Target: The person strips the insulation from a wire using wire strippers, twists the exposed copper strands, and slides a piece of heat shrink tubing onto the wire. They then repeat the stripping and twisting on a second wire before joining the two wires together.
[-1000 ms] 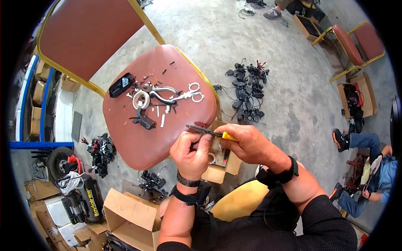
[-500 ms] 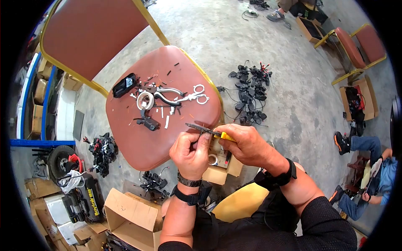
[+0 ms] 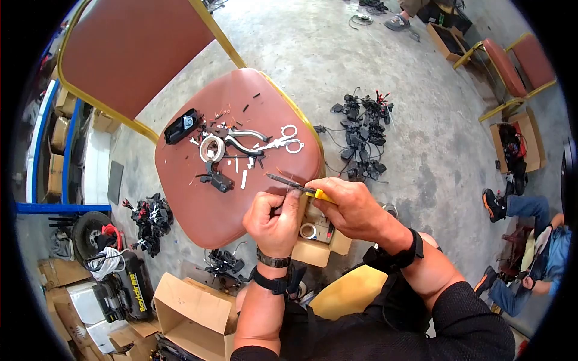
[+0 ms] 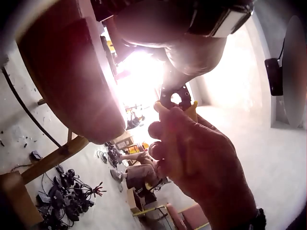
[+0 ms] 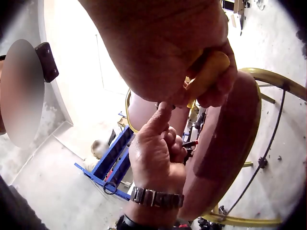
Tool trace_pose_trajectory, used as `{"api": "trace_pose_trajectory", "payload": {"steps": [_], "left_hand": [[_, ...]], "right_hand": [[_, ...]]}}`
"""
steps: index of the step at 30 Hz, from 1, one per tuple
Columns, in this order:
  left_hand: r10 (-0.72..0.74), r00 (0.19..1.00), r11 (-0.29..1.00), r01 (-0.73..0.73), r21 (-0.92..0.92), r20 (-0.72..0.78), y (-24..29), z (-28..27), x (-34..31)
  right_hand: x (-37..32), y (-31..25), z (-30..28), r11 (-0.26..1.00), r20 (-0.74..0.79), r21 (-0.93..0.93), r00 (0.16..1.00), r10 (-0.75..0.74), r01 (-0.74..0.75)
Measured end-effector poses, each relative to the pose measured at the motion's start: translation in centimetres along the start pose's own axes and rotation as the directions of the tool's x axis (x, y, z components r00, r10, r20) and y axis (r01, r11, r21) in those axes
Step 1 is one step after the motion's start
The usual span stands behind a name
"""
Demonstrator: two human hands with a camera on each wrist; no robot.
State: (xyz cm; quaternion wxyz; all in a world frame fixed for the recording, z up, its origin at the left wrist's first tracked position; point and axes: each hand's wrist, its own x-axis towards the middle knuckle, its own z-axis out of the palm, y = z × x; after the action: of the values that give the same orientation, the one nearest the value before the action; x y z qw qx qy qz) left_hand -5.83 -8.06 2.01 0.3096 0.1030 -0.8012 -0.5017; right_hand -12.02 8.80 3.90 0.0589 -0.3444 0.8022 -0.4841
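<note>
The right hand (image 3: 355, 207) grips a dark-jawed tool by its yellow handles (image 3: 323, 195); the yellow handle (image 5: 209, 76) also shows in the right wrist view. Its dark metal jaws (image 3: 288, 182) point left, over the left fingertips. With thumb and fingers the left hand (image 3: 272, 221) pinches a thin dark piece, mostly hidden, right at those jaws. In the left wrist view the tool's dark head (image 4: 175, 96) lies beyond the right hand (image 4: 201, 158). Both hands are just off the front edge of the red chair seat (image 3: 198, 225).
On the seat lie white-handled scissors (image 3: 283, 141), pliers (image 3: 245, 133), a tape roll (image 3: 212, 148), a black case (image 3: 182, 126) and scraps. An open cardboard box (image 3: 312, 254) stands below the hands, another (image 3: 192, 307) at lower left. Black cabled parts (image 3: 361, 135) lie on the floor. A seated person (image 3: 551, 259) is at right.
The chair and its items have shifted slightly right and down in the head view. Both hands keep their hold, and the tool's jaws stay by the left fingertips.
</note>
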Motion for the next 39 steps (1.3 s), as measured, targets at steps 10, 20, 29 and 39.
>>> {"api": "trace_pose_trajectory", "payload": {"steps": [10,20,29,39], "left_hand": [[-0.084,0.994,0.994,0.088,0.066,-0.064,-1.1,-0.5,0.4],[-0.164,0.987,0.955,0.157,-0.252,-0.004,-2.0,-1.5,1.4],[-0.336,0.933,0.813,0.358,-0.459,0.133,-1.7,-2.0,1.5],[-0.411,0.791,0.604,0.609,-0.514,0.454,0.2,-0.7,-1.4]], "right_hand": [[2.5,0.7,-0.9,0.989,-0.124,0.122,0.988,0.094,-0.079],[5.1,2.2,2.1,0.976,-0.064,-0.213,0.996,-0.068,0.053],[6.6,1.3,2.7,0.952,-0.201,-0.233,0.948,-0.248,0.2],[1.8,0.5,-1.1,0.747,0.038,0.657,0.994,0.099,-0.1]]}}
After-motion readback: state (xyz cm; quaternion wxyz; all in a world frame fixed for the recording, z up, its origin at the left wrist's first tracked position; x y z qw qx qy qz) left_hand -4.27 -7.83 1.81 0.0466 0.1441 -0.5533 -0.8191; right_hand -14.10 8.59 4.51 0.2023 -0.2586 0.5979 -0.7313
